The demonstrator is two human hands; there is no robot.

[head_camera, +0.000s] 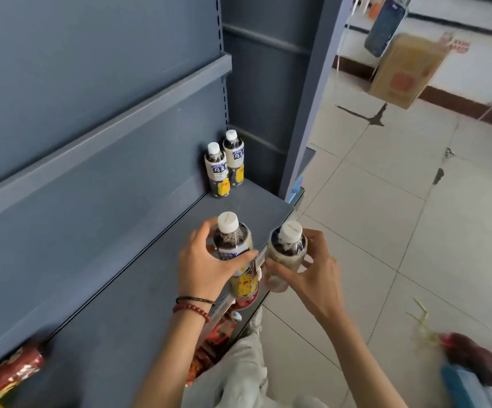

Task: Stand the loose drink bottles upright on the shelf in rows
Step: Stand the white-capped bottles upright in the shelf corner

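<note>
Head view, one lot: four small drink bottles of a single kind, clear plastic with white screw caps, dark liquid and pale wrap labels bearing a yellow figure. Two shelved bottles (pixel 224 166) stand upright side by side, touching or nearly so, at the far right corner of the grey shelf (pixel 150 278), against the back panel. Two more are in hand over the near front edge of the same shelf, both upright or close to it. Left bottle (pixel 236 254): held in the left hand (pixel 206 269), fingers curled round the far side of the shoulder, thumb across the label on the near side; closed firmly about it. Right bottle (pixel 286 251): held in the right hand (pixel 306 275), thumb and fingers wrapped round the body below the neck, likewise closed about it; it hangs just beyond the shelf lip, over the tiled floor (pixel 386 231). Handling, by judgement: filled and sealed, so moderately weighty for the size; walls stiff enough for a firm squeeze, unlikely to break if knocked; the label film may be a little slick. Best taken at the upper body or shoulder, as here, leaving the base free to seat flat. Narrow base and tall form suggest easy toppling against neighbours.
</note>
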